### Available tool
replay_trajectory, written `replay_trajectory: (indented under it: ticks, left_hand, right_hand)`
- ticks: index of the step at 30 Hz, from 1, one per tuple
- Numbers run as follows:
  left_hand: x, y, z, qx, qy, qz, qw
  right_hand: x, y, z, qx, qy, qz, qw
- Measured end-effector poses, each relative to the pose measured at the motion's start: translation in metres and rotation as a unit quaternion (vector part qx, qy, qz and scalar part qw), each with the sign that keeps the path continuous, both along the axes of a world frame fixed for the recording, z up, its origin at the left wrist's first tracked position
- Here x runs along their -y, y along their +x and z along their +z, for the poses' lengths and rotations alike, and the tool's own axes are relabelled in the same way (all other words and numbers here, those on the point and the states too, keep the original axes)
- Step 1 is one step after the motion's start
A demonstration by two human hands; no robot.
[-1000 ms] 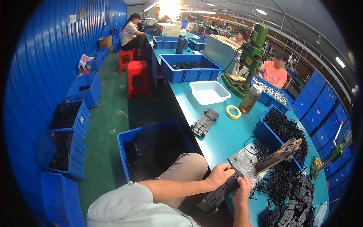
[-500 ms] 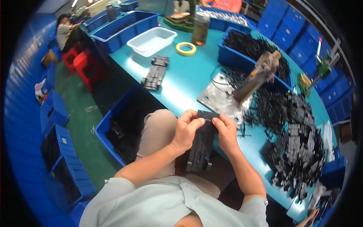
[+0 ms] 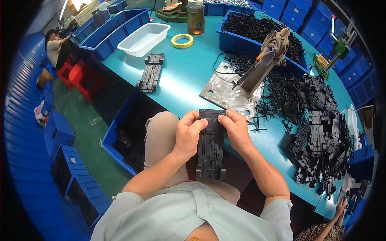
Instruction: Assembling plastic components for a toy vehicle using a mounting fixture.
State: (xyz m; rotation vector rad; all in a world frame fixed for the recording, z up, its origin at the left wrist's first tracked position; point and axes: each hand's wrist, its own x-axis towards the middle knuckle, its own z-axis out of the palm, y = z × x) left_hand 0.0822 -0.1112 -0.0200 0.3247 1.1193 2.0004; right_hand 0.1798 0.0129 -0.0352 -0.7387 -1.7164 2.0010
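In front of my lap I hold a long black plastic vehicle chassis (image 3: 210,150) by its far end, its ribbed face toward me. My left hand (image 3: 188,134) grips its left edge with the thumb on top. The right hand (image 3: 237,130) pinches the opposite edge in the same way. Just beyond, on the table, lies a metal base plate (image 3: 219,86) with an upright post (image 3: 254,78) wrapped in cloth at its top. A similar chassis (image 3: 152,73) rests alone to the left. Many more form a heap of chassis (image 3: 319,130) on the right, beside loose thin black branched parts (image 3: 286,96).
A blue bin (image 3: 235,44) of thin black parts stands at the back. Farther left are yellow tape (image 3: 182,41), a white tray (image 3: 144,40) and a jar of brown liquid (image 3: 196,20). A blue crate (image 3: 110,146) sits by my left knee. Another person's arm (image 3: 335,215) shows lower right.
The chassis has tilted so its ribbed face shows more fully. Both hands keep their hold at its far end. The whole view has shifted slightly, moving the table items left and up.
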Motion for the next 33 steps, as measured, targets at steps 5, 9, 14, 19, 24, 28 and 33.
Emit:
replay_trajectory:
  ticks: [5,9,14,19,24,28,33]
  left_hand:
    - [-0.002,-0.002,0.003,-0.015,-0.025,0.032,0.999]
    - [-0.009,-0.002,-0.003,-0.036,-0.032,0.053,0.997]
    - [-0.012,-0.001,-0.005,-0.041,-0.02,0.062,0.997]
    - [-0.011,0.0,-0.012,-0.062,-0.032,0.065,0.995]
    - [-0.01,-0.004,-0.013,-0.069,-0.031,0.06,0.995]
    - [-0.006,-0.007,-0.006,-0.05,-0.035,0.026,0.998]
    - [-0.006,-0.012,0.008,-0.055,-0.058,-0.088,0.993]
  right_hand:
    - [0.007,-0.003,0.006,-0.027,0.056,-0.003,0.998]
    - [0.007,-0.001,0.011,-0.03,0.091,-0.009,0.995]
    - [0.006,0.0,0.008,-0.034,0.069,-0.017,0.997]
    - [0.009,-0.003,0.007,-0.043,0.066,-0.023,0.997]
    - [0.006,-0.005,0.0,-0.044,0.056,-0.017,0.997]
    - [0.006,-0.002,0.002,-0.04,0.048,-0.026,0.998]
    - [-0.002,0.003,0.014,0.039,0.062,-0.051,0.996]
